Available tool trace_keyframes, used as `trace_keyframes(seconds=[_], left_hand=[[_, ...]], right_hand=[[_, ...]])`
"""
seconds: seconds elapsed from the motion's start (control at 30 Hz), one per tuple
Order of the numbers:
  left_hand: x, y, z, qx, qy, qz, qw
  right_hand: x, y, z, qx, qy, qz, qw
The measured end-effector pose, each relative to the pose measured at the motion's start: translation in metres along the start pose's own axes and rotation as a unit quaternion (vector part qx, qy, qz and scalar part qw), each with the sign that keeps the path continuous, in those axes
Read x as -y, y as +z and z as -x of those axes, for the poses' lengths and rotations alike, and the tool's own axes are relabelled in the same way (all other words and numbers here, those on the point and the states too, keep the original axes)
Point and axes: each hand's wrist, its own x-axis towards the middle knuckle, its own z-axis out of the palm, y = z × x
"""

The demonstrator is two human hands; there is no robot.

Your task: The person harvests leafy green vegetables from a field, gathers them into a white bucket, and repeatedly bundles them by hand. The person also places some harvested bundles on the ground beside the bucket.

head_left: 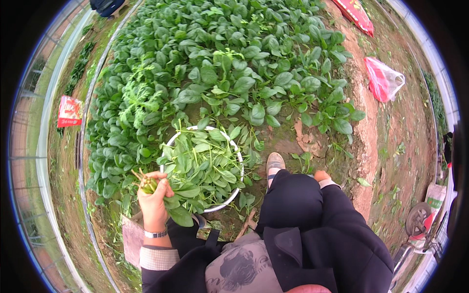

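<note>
My left hand (155, 194) is closed around a bunch of spinach plants (181, 216), with the pale roots sticking up past the fingers and the leaves hanging down to the right. It is at the lower left edge of a round white-rimmed basin (240, 161), which is heaped with loose green leaves (205, 157). My right hand (322, 176) is beside my bent knee, partly hidden by the knee and sleeve; whether it holds anything does not show. In front of me grows a dense bed of spinach (209, 73).
A red and clear plastic bag (383, 78) and a red sack (355, 16) lie right of the bed. At left are a red package (70, 111) and a long hose or pipe (88, 99). A wheel (418, 219) stands lower right. Part of another person (106, 6) shows top left.
</note>
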Motion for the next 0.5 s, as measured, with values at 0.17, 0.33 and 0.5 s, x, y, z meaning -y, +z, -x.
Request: trace_keyframes(seconds=[0.17, 0.33, 0.5], left_hand=[[0.01, 0.015, -0.021, 0.006, -0.013, -0.006, 1.0], [0.017, 0.023, -0.041, -0.005, -0.027, -0.045, 0.999], [0.028, 0.027, -0.055, -0.007, -0.027, -0.04, 0.999]], right_hand=[[-0.006, -0.014, -0.002, 0.005, -0.007, 0.015, 1.0], [-0.022, -0.08, -0.051, -0.05, 0.011, -0.04, 0.998], [-0.026, -0.11, -0.123, -0.172, 0.07, -0.112, 0.976]])
